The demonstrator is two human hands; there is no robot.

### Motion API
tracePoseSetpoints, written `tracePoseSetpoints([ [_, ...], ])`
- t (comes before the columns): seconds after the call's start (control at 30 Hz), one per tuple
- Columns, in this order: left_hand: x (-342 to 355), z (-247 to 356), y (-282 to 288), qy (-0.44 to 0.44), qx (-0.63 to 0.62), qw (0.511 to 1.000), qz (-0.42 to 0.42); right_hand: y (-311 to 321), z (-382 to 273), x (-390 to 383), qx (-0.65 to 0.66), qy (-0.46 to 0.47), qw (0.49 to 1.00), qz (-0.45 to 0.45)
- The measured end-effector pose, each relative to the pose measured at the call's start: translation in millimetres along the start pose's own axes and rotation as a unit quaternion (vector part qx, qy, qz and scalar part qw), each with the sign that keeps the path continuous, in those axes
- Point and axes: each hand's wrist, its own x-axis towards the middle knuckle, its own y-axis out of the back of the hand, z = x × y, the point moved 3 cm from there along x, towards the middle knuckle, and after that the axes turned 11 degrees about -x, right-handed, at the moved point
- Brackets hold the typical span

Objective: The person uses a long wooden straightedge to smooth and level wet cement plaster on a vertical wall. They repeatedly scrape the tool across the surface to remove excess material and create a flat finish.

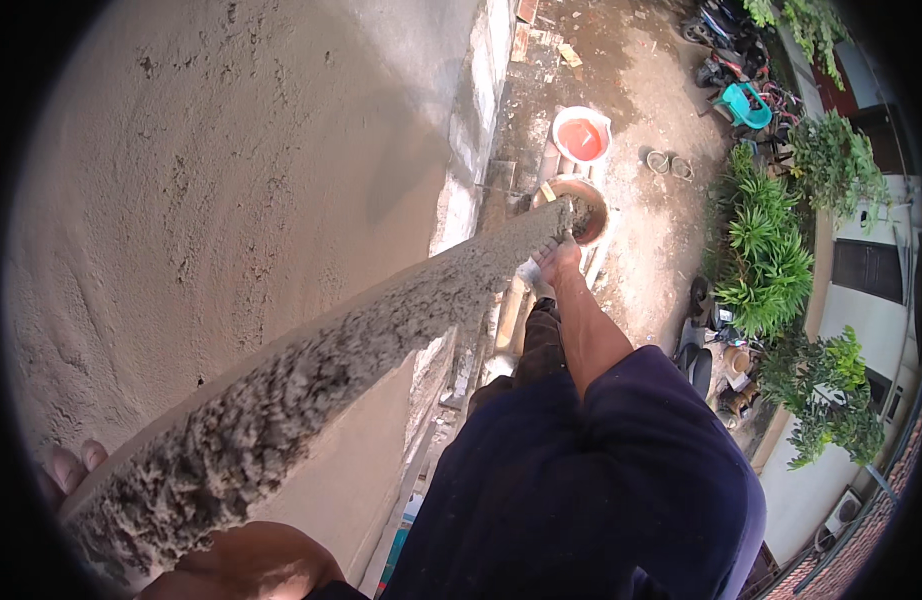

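Observation:
A long straightedge thickly coated with wet grey mortar runs diagonally from lower left to upper middle, beside a plastered wall. My left hand grips its near end at the lower left, with only fingertips showing above the edge. My right hand holds it near the far end, fingers along its underside. Below that end stands a round tub with grey mortar in it, partly hidden by the straightedge.
A white bucket with red inside stands beyond the tub, near a pair of sandals. Boards lie below me. Along the right are parked motorbikes, a teal chair, plants and a building.

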Motion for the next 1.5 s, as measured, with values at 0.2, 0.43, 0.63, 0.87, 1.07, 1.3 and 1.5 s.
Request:
tracePoseSetpoints([
  [0.2,-153.2,-164.4,-155.1,0.13,-0.153,0.936,-0.289,157.8,-10.5,8.0,-0.428,0.021,0.901,0.063],
  [0.43,-157.6,-175.5,-142.2,0.17,-0.182,0.922,-0.295,299.8,29.2,-16.4,-0.833,0.053,0.548,-0.048],
  [0.63,-159.4,-185.2,-111.4,0.261,-0.175,0.923,-0.221,235.5,14.3,-22.5,-0.923,0.185,0.331,-0.07],
  [0.87,-164.9,-194.5,-67.4,0.293,-0.217,0.921,-0.136,21.8,-68.2,-107.7,-0.58,0.37,0.725,0.035],
  [1.07,-164.2,-198.8,-60.9,0.286,-0.18,0.931,-0.139,-121.1,-86.0,-214.8,-0.482,0.675,0.535,-0.159],
  [1.3,-152.9,-198.5,-66.7,0.309,-0.203,0.918,-0.145,-76.8,-73.3,-77.0,-0.585,0.503,0.629,0.095],
  [1.5,-172.9,-188.6,-49.3,0.357,-0.256,0.886,-0.15,59.1,-91.9,14.3,-0.593,0.282,0.747,0.102],
])
